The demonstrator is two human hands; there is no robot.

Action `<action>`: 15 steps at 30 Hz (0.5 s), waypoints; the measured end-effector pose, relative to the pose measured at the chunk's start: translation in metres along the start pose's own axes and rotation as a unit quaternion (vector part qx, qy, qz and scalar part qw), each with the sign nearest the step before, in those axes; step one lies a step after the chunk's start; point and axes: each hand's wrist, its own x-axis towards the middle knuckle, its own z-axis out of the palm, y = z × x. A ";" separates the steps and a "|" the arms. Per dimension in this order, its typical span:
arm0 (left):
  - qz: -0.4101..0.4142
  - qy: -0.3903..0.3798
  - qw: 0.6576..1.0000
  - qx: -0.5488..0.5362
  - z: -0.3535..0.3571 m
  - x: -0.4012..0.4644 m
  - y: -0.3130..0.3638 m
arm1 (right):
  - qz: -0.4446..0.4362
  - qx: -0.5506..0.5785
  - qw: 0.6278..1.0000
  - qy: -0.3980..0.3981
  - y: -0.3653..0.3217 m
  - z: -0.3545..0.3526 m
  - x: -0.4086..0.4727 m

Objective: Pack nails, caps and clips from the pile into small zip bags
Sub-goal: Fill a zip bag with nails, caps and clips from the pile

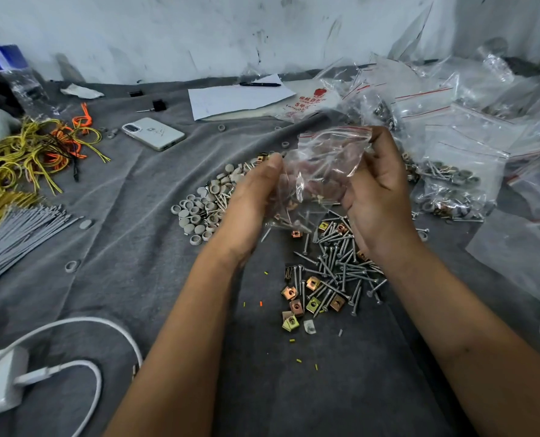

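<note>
You held one zip bag [320, 171] above the nail pile [338, 266], your right hand [379, 197] pinching its red-striped mouth, your left hand [252, 197] cupping its side. Best to keep that mouth upright and wide. Left of the pile lay dozens of caps [205, 200]; clips [297, 298] numbered roughly a dozen.

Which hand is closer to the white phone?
Left. The left hand is on the phone's side of the zip bag; the right hand holds the bag's far side.
</note>
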 end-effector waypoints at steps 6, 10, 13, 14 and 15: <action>-0.023 -0.013 0.999 -0.028 -0.001 -0.002 -0.003 | 0.076 0.022 0.992 0.097 0.004 -0.005 0.005; -0.048 -0.015 0.999 -0.013 -0.008 -0.001 -0.002 | 0.132 0.014 0.983 0.124 0.009 -0.012 0.007; -0.063 0.003 0.998 0.015 -0.015 -0.001 -0.002 | 0.153 -0.005 0.979 0.137 0.009 -0.016 0.007; -0.060 0.026 0.997 0.026 -0.020 -0.001 -0.001 | 0.152 -0.041 0.979 0.133 0.010 -0.018 0.007; -0.051 0.057 0.996 0.050 -0.025 0.000 -0.001 | 0.148 -0.083 0.977 0.126 0.012 -0.021 0.008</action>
